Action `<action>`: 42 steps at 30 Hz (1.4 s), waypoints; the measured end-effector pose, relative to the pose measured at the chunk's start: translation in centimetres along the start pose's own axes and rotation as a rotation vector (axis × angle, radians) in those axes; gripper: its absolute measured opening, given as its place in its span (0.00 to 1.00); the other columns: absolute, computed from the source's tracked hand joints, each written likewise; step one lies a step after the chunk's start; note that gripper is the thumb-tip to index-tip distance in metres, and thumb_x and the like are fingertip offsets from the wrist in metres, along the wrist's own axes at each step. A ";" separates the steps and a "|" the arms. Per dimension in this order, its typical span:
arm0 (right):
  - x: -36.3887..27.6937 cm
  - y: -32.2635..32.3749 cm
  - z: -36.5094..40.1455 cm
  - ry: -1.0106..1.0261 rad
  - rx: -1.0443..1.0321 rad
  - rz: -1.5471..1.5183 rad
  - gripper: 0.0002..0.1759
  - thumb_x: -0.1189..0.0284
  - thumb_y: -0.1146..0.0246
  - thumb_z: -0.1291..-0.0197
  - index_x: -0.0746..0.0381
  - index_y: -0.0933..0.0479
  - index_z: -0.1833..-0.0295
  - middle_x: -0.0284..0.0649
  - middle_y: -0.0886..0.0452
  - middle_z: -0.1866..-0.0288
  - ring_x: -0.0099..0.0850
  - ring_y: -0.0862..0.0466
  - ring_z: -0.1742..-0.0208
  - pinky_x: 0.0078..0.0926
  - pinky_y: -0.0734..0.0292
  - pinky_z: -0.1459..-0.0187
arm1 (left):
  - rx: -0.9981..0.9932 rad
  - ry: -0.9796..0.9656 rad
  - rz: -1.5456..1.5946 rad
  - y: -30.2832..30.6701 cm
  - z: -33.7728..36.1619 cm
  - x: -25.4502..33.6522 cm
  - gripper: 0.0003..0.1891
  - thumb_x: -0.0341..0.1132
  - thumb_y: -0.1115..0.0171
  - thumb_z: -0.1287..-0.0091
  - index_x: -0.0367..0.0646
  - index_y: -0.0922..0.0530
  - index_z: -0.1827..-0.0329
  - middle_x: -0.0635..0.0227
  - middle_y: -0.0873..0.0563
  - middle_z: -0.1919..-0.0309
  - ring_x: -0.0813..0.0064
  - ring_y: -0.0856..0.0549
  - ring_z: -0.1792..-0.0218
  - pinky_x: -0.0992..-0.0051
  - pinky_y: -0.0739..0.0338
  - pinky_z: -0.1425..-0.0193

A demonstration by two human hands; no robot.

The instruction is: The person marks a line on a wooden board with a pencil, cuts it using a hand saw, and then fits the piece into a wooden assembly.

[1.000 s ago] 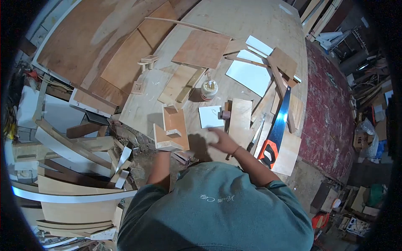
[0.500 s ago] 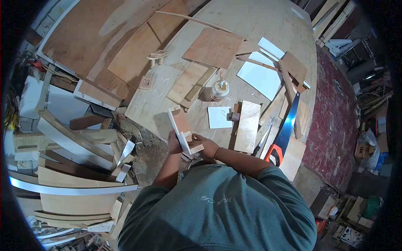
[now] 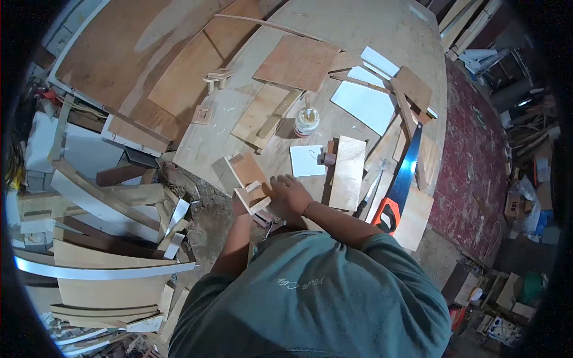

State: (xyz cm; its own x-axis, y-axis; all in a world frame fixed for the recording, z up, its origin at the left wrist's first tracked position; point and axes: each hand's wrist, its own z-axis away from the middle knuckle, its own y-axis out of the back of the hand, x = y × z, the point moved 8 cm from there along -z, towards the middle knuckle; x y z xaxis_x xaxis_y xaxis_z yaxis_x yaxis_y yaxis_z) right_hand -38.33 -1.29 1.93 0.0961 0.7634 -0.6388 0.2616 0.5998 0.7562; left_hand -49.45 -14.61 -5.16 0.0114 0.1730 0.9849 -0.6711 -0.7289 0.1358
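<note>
At the near edge of the worktable, my left hand (image 3: 240,206) grips a small wooden assembly (image 3: 243,170) from below, its fingers mostly hidden behind the wood. The piece has a brown panel, pale side strips and a short crosspiece at its near end, and it stands tilted. My right hand (image 3: 290,193), with a bracelet at the wrist, is just right of it, fingers stretched out and holding nothing. Ahead stands a glass jar (image 3: 306,123) of pale paste with a stick in it. A white square tile (image 3: 307,161) lies beyond my right hand.
A handsaw with an orange handle (image 3: 389,215) lies at right, beside a thin knife-like blade (image 3: 371,194) and a pale board (image 3: 348,173). Plywood sheets (image 3: 298,61) and small wooden frames (image 3: 203,114) lie farther back. Curved wood offcuts (image 3: 101,200) are stacked at left.
My right hand has come off the assembly and its fingers have spread. The assembly has turned and tilted in my left hand, showing more of its inside. The view has shifted slightly.
</note>
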 end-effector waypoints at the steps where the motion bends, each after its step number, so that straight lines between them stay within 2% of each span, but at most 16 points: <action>1: 1.3 1.3 0.5 -0.031 -0.012 -0.047 0.32 0.72 0.35 0.52 0.58 0.28 0.37 0.50 0.31 0.34 0.55 0.32 0.35 0.46 0.32 0.36 | 0.153 0.210 0.468 0.8 0.8 -1.2 0.23 0.44 0.54 0.27 0.41 0.32 0.34 0.56 0.22 0.42 0.56 0.18 0.46 0.56 0.19 0.44; 2: 3.4 2.8 2.0 -0.125 0.056 0.081 0.33 0.71 0.34 0.53 0.58 0.30 0.36 0.52 0.31 0.34 0.55 0.32 0.35 0.47 0.33 0.36 | 0.306 0.426 0.934 0.5 2.1 -0.4 0.24 0.44 0.53 0.27 0.41 0.32 0.33 0.55 0.22 0.42 0.55 0.18 0.46 0.57 0.20 0.43; 7: 8.7 13.9 11.7 -0.694 0.498 0.352 0.46 0.66 0.29 0.53 0.65 0.42 0.28 0.68 0.38 0.33 0.61 0.36 0.33 0.51 0.42 0.31 | 0.331 0.460 0.732 0.8 5.4 -0.7 0.26 0.49 0.46 0.30 0.43 0.31 0.34 0.60 0.19 0.46 0.62 0.16 0.50 0.63 0.18 0.49; 11: 13.1 14.0 15.9 -0.956 0.281 0.187 0.50 0.64 0.25 0.56 0.64 0.41 0.28 0.57 0.27 0.40 0.52 0.25 0.41 0.44 0.28 0.40 | 0.375 0.651 0.597 1.1 8.6 -6.5 0.19 0.47 0.44 0.32 0.44 0.24 0.46 0.67 0.16 0.59 0.74 0.17 0.64 0.74 0.20 0.60; 14: 13.9 14.1 15.7 -1.024 0.222 0.128 0.50 0.65 0.24 0.60 0.62 0.39 0.29 0.57 0.25 0.45 0.54 0.21 0.46 0.46 0.23 0.47 | 0.268 0.746 0.509 -0.6 11.2 -7.5 0.11 0.43 0.47 0.31 0.46 0.22 0.57 0.72 0.20 0.72 0.79 0.23 0.75 0.77 0.27 0.72; 16: 14.6 13.7 15.7 -1.057 0.257 0.096 0.48 0.65 0.23 0.60 0.62 0.37 0.31 0.57 0.24 0.45 0.55 0.21 0.47 0.47 0.23 0.48 | -0.115 0.700 0.181 -3.3 12.2 -5.9 0.09 0.39 0.50 0.30 0.46 0.23 0.62 0.75 0.26 0.79 0.80 0.26 0.80 0.79 0.33 0.78; 17: 15.4 13.2 15.8 -1.071 0.273 0.082 0.47 0.65 0.23 0.60 0.62 0.36 0.32 0.57 0.23 0.46 0.55 0.20 0.47 0.47 0.22 0.48 | -0.119 0.644 0.117 -4.8 12.2 -5.0 0.09 0.37 0.48 0.30 0.43 0.22 0.64 0.74 0.26 0.81 0.81 0.27 0.81 0.78 0.33 0.78; 20: 18.6 11.6 17.0 -1.060 0.246 0.036 0.31 0.66 0.30 0.49 0.60 0.29 0.38 0.55 0.20 0.51 0.52 0.19 0.49 0.45 0.22 0.51 | -0.170 0.567 0.043 -9.8 11.7 -1.8 0.10 0.37 0.44 0.31 0.40 0.22 0.65 0.72 0.24 0.80 0.81 0.26 0.80 0.77 0.31 0.76; 22: 20.1 11.1 17.2 -0.882 0.456 -0.350 0.18 0.69 0.33 0.46 0.66 0.22 0.52 0.51 0.18 0.66 0.48 0.15 0.58 0.38 0.21 0.56 | -0.163 0.353 -0.237 -12.4 9.4 2.0 0.12 0.40 0.40 0.33 0.38 0.22 0.63 0.69 0.21 0.74 0.75 0.22 0.74 0.73 0.26 0.71; 23: 19.5 11.8 17.4 -0.839 0.525 -0.363 0.09 0.70 0.39 0.40 0.66 0.21 0.63 0.42 0.20 0.74 0.36 0.17 0.68 0.30 0.24 0.63 | -0.137 0.221 -0.297 -13.7 8.2 2.8 0.13 0.41 0.39 0.33 0.38 0.22 0.61 0.67 0.20 0.71 0.74 0.21 0.70 0.72 0.25 0.70; 28: 16.5 13.1 20.4 -0.910 0.332 -0.792 0.07 0.71 0.42 0.36 0.62 0.23 0.65 0.27 0.26 0.75 0.18 0.28 0.74 0.19 0.32 0.71 | -0.061 0.429 0.037 -20.4 4.3 6.5 0.26 0.48 0.34 0.35 0.37 0.26 0.44 0.63 0.18 0.53 0.73 0.20 0.55 0.74 0.26 0.50; 32: 12.6 13.9 21.9 -0.807 0.177 -1.077 0.07 0.72 0.42 0.34 0.62 0.24 0.65 0.27 0.26 0.73 0.18 0.28 0.72 0.19 0.31 0.68 | -0.387 0.586 0.428 -25.2 5.3 8.5 0.25 0.40 0.36 0.33 0.37 0.30 0.38 0.60 0.19 0.46 0.64 0.19 0.46 0.64 0.23 0.43; 36: 11.8 14.1 23.7 -0.619 0.067 -1.031 0.07 0.71 0.39 0.37 0.63 0.23 0.63 0.34 0.23 0.71 0.24 0.22 0.67 0.24 0.26 0.62 | -0.422 0.634 0.629 -26.4 6.8 8.2 0.22 0.29 0.39 0.33 0.37 0.31 0.37 0.57 0.20 0.45 0.60 0.18 0.46 0.60 0.23 0.40; 38: 12.7 18.7 26.3 -0.525 0.437 -0.174 0.11 0.68 0.36 0.41 0.64 0.21 0.60 0.43 0.19 0.65 0.36 0.19 0.60 0.34 0.23 0.54 | -0.333 0.632 0.620 -25.6 7.4 8.1 0.22 0.29 0.39 0.33 0.37 0.31 0.36 0.57 0.20 0.45 0.60 0.18 0.46 0.60 0.22 0.41; 39: 14.1 19.3 27.7 -0.616 0.390 0.012 0.20 0.63 0.32 0.47 0.63 0.20 0.52 0.47 0.19 0.56 0.44 0.21 0.49 0.41 0.26 0.45 | -0.242 0.627 0.616 -24.9 7.4 7.9 0.23 0.29 0.40 0.33 0.37 0.31 0.36 0.57 0.20 0.45 0.60 0.18 0.46 0.61 0.22 0.42; 42: 14.8 20.7 31.5 -0.754 0.404 0.284 0.26 0.61 0.30 0.51 0.58 0.22 0.45 0.43 0.21 0.51 0.43 0.24 0.44 0.41 0.27 0.44 | -0.195 0.636 0.559 -23.0 7.5 7.6 0.22 0.28 0.40 0.34 0.37 0.30 0.36 0.57 0.20 0.44 0.60 0.18 0.46 0.62 0.21 0.43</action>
State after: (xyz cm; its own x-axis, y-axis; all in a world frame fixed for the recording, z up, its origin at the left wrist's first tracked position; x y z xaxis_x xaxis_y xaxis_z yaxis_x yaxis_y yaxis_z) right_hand -1.27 14.89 3.65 0.7755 0.4250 -0.4669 0.4362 0.1738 0.8829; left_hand -28.37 -1.43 0.04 -0.7350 0.2033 0.6469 -0.5706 -0.7008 -0.4280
